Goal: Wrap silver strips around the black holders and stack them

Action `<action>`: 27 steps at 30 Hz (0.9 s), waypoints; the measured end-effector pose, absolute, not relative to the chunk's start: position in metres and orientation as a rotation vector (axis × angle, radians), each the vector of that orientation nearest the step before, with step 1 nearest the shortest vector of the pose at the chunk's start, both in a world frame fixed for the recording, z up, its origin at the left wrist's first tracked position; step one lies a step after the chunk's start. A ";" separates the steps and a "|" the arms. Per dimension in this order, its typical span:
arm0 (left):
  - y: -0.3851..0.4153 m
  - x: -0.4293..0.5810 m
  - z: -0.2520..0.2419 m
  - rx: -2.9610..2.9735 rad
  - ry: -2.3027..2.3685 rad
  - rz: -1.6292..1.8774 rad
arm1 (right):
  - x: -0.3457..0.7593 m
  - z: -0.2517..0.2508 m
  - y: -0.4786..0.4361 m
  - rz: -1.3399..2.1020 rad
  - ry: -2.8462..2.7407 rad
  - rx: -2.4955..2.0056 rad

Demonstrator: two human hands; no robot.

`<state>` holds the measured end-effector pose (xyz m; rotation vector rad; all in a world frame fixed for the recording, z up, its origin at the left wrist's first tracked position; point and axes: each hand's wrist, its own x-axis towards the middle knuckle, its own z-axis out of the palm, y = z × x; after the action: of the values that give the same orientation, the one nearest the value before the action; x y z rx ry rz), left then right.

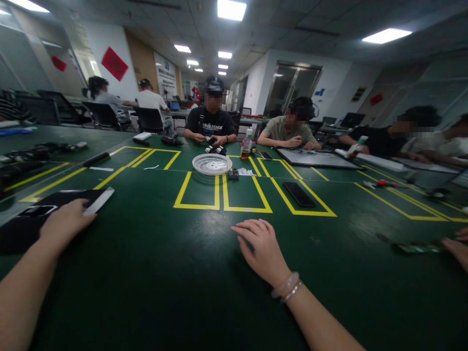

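Observation:
On the left, my left hand (66, 224) is closed around the near end of a white flat bar (100, 200), fingers on one side and thumb on the other. Under that hand lies a flat black item (18, 231) with a pale rectangular outline on it; I cannot make out its kind. My right hand (260, 248), wearing a ring and bracelets, is over the green table (175, 292) near the middle. Its fingers are stretched and slightly curved, holding nothing. A black phone (299, 194) lies beyond it, inside a yellow tape outline.
Across the table are a white round basket (212, 165), a bottle (246, 146) and a power drill (171, 141). Several people sit around. At right, another person's hand (457, 248) is near a green strip-like board (419, 247). Dark items (32, 158) lie far left.

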<state>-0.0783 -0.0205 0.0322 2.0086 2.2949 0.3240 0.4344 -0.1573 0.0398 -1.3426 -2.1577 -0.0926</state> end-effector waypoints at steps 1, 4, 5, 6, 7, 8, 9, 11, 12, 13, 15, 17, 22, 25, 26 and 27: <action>-0.020 -0.068 0.034 2.067 2.220 0.345 | 0.434 0.040 -0.158 -0.080 -2.167 -1.334; -0.022 -0.020 0.037 2.236 1.928 0.400 | 0.434 0.040 -0.158 -0.023 -2.214 -1.300; -0.026 0.000 0.038 2.308 1.780 0.434 | 0.434 0.040 -0.159 0.003 -2.239 -1.283; -0.032 0.021 0.038 2.379 1.612 0.469 | 0.433 0.040 -0.159 0.033 -2.266 -1.265; -0.040 0.042 0.038 2.444 1.437 0.505 | 0.432 0.040 -0.160 0.065 -2.293 -1.248; -0.049 0.062 0.038 2.499 1.269 0.529 | 0.432 0.041 -0.161 0.101 -2.319 -1.236; -0.060 0.080 0.037 2.538 1.121 0.538 | 0.430 0.042 -0.162 0.140 -2.339 -1.231; -0.082 0.110 0.036 2.561 0.921 0.535 | 0.428 0.042 -0.164 0.223 -2.378 -1.228; -0.092 0.120 0.035 2.554 0.860 0.532 | 0.426 0.042 -0.165 0.261 -2.397 -1.230; -0.099 0.128 0.035 2.541 0.821 0.534 | 0.425 0.042 -0.166 0.294 -2.414 -1.234; -0.107 0.134 0.036 2.517 0.786 0.539 | 0.424 0.041 -0.165 0.346 -2.419 -1.238; -0.103 0.129 0.037 2.511 0.809 0.538 | 0.426 0.039 -0.163 0.406 -2.341 -1.233; -0.055 0.075 0.036 2.506 1.325 0.592 | 0.438 0.038 -0.149 0.825 -1.589 -1.170; -0.025 0.014 0.031 2.467 1.943 0.547 | 0.448 0.042 -0.140 1.046 -0.956 -1.053; -0.020 -0.009 0.030 2.403 2.097 0.529 | 0.452 0.043 -0.138 1.111 -0.785 -1.000; -0.016 -0.031 0.028 2.320 2.247 0.515 | 0.455 0.044 -0.135 1.185 -0.647 -0.953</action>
<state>-0.0313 -0.0164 0.0280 2.3199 2.2465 0.5151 0.4547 -0.1355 0.0439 -0.9532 -0.6465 1.1848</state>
